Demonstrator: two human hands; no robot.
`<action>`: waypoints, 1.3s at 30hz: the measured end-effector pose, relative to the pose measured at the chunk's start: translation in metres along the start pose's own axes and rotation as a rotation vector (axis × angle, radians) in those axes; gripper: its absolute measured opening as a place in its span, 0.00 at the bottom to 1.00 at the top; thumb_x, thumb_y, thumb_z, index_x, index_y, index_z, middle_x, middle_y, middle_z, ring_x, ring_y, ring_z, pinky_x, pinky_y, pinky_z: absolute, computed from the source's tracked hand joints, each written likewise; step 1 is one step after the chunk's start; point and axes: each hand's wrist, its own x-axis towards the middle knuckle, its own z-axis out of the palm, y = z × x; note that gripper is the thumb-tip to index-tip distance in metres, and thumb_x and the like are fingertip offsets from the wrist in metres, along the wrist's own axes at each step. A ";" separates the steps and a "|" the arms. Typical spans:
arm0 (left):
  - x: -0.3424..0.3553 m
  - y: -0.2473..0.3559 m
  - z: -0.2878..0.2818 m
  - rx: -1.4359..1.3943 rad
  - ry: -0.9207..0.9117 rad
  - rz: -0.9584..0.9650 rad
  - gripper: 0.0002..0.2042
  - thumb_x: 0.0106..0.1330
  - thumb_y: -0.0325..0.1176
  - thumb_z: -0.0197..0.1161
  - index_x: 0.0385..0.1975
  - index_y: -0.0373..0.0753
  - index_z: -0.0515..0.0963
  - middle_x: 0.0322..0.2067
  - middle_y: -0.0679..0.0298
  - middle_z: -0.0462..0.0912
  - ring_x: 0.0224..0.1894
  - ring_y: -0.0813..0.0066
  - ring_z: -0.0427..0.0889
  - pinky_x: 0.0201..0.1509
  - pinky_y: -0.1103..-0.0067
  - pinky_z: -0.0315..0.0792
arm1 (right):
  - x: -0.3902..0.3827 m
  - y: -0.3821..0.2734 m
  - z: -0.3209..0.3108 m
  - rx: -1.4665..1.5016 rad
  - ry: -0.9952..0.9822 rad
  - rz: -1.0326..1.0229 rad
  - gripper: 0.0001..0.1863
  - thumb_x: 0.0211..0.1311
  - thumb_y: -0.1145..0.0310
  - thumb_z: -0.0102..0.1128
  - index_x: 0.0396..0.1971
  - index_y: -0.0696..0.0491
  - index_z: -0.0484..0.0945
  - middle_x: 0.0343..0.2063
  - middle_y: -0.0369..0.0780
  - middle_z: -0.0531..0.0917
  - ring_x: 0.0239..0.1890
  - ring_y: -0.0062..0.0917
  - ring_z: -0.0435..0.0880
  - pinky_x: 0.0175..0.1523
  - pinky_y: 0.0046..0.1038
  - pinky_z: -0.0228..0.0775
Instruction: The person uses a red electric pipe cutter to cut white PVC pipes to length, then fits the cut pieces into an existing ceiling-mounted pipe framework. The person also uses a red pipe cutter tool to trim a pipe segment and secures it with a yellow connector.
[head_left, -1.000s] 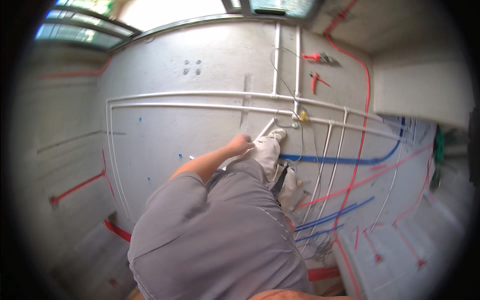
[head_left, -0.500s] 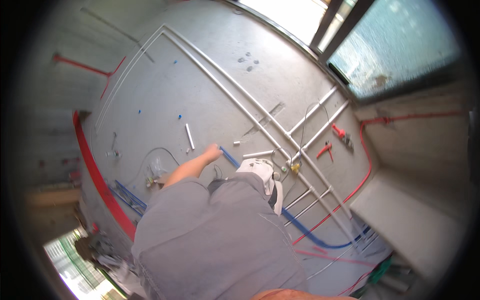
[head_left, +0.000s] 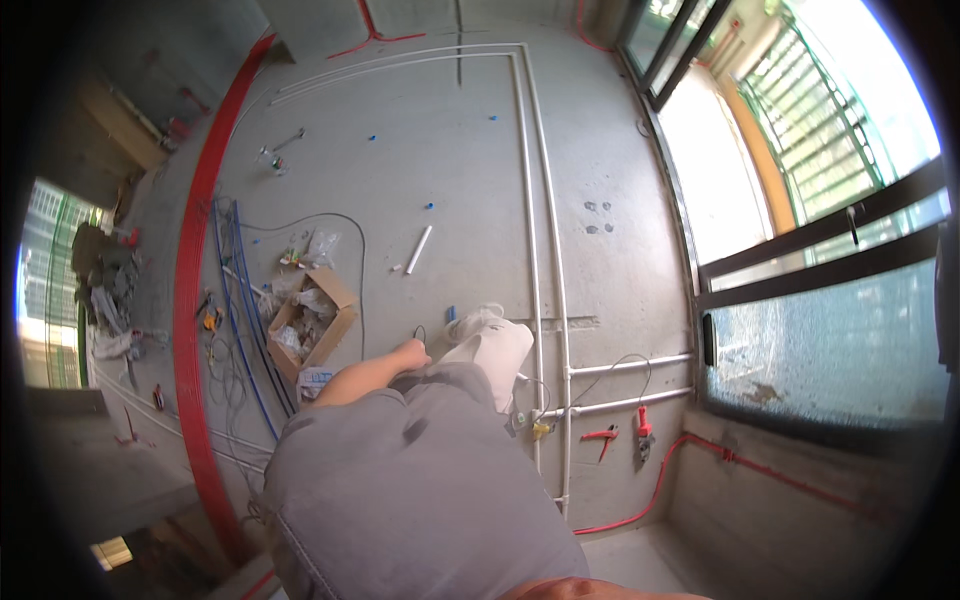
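My left hand (head_left: 411, 354) is low in front of my grey clothing, with its fingers curled closed. A thin dark loop of cord (head_left: 420, 331) stands up beside the fingers; whether they grip it I cannot tell. Just right of the hand a short length of blue pipe (head_left: 451, 313) shows next to a pale shoe or garment (head_left: 490, 345), which hides the rest of it. Of my right side only a strip of bare skin shows at the lower edge; the right hand itself is out of sight.
An open cardboard box (head_left: 325, 335) with plastic bags stands left, beside blue pipes (head_left: 250, 300) and a red strip (head_left: 195, 260). White pipes (head_left: 545, 220) run along the floor. A red-handled tool (head_left: 644, 425) and red pipe cutter (head_left: 601, 438) lie right. A loose white pipe (head_left: 419, 250) lies ahead.
My view has swung round, bringing the cardboard box and more windows into sight. My left hand was next to the blue pipe's end; now it is further from it, nearer my body.
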 end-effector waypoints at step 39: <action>0.336 -0.148 -0.712 -0.812 0.227 -0.488 0.12 0.74 0.40 0.64 0.43 0.37 0.80 0.30 0.63 0.84 0.29 0.76 0.82 0.31 0.80 0.77 | 0.240 -0.737 0.687 -0.241 -0.136 0.109 0.17 0.62 0.62 0.67 0.32 0.64 0.85 0.30 0.49 0.89 0.34 0.34 0.86 0.42 0.38 0.75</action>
